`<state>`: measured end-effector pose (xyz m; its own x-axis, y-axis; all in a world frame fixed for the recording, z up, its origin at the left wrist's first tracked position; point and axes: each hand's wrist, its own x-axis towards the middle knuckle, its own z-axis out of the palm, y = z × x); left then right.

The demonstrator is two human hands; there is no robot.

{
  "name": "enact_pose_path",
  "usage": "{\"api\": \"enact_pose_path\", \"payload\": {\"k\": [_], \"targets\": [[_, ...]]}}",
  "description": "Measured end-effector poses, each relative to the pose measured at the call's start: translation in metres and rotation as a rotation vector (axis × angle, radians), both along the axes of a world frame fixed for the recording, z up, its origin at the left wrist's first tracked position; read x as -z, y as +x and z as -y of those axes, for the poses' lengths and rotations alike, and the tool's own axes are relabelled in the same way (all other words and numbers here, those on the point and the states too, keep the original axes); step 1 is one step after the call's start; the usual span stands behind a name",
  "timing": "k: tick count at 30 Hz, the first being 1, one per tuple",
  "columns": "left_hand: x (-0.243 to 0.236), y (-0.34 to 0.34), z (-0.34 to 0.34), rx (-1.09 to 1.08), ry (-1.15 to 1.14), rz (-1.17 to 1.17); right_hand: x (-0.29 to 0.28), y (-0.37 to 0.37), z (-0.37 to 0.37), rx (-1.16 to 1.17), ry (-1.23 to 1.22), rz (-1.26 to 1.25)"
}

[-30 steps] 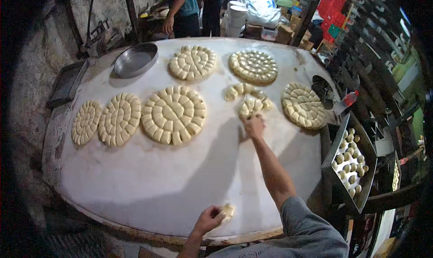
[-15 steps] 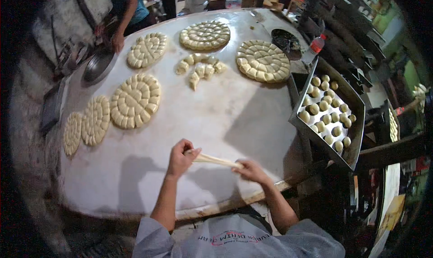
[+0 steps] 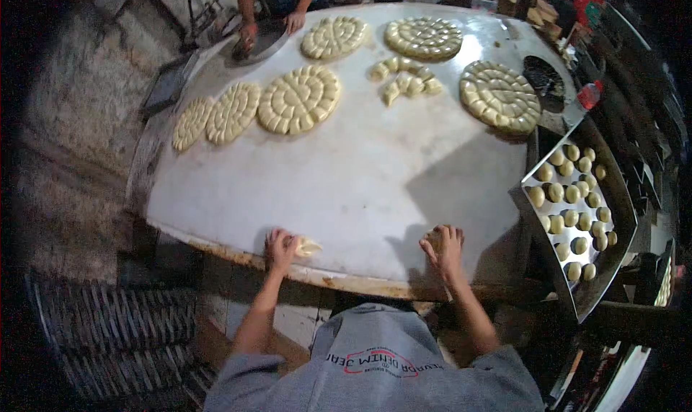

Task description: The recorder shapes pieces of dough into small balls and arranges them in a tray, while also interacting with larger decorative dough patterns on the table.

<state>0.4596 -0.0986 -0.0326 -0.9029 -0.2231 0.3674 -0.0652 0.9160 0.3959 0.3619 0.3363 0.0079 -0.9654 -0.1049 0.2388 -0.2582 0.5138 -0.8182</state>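
My left hand (image 3: 280, 249) is closed around a piece of pale dough at the table's near edge. A torn, pointed end of that dough (image 3: 308, 247) sticks out to the right, close to the tabletop. Well to the right, my right hand (image 3: 448, 249) has its fingers curled over a second dough lump (image 3: 432, 237), mostly covered by the palm and fingers. Nothing stretches between the hands. Loose cut dough pieces (image 3: 412, 86) lie in a broken curve farther back on the table (image 3: 346, 181).
Several round, scored dough coils (image 3: 299, 100) line the table's far side. At right a metal tray (image 3: 626, 217) holds small dough balls (image 3: 573, 193). A dark round pan (image 3: 544, 82) and red-labelled bottle (image 3: 590, 95) stand behind it. Far left, another person's hands (image 3: 295, 21) are near a metal bowl (image 3: 263, 43).
The dough strip stretched between my hands has parted into two pieces. My hands have moved apart and down to the table's near edge. The whole view has swung left.
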Motion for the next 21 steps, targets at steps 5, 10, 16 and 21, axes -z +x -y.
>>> {"api": "enact_pose_path", "payload": {"k": [5,10,16,21], "targets": [[-0.039,-0.097,-0.041,-0.166,-0.03,0.011,0.016,-0.059,0.011,0.028,0.452,-0.177],[-0.009,-0.135,-0.07,-0.042,0.318,-0.01,0.018,-0.093,0.1,0.412,0.477,0.087],[-0.046,-0.052,-0.049,0.75,0.344,0.208,0.007,0.012,0.124,0.342,0.57,-0.174],[-0.043,-0.107,-0.046,0.647,0.118,0.203,0.013,-0.005,0.051,0.549,0.757,-0.068]]}}
